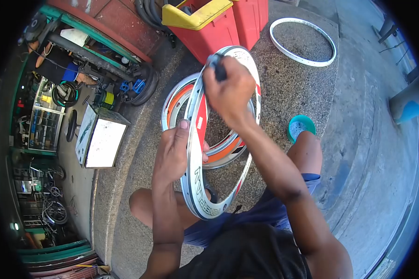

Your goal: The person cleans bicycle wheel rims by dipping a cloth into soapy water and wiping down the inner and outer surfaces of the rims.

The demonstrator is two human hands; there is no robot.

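Note:
A white wheel rim with red patches and dark lettering (201,179) stands tilted in front of me. My left hand (172,151) grips its left side, thumb on the outer edge and fingertips showing inside the ring. At the rim's upper left, my right hand (230,86) is closed round a dark grey object that presses on the rim; what it is I cannot make out. Behind the held rim, another rim with orange and white parts (174,104) lies on the rough ground.
Red bins (209,35), one with a yellow top, stand ahead. A white rim (275,43) lies at the upper right. Near my right knee is a green tub (313,122). To the left are a white-topped box (108,144), parked bicycles (56,211) and another person's arm (86,79).

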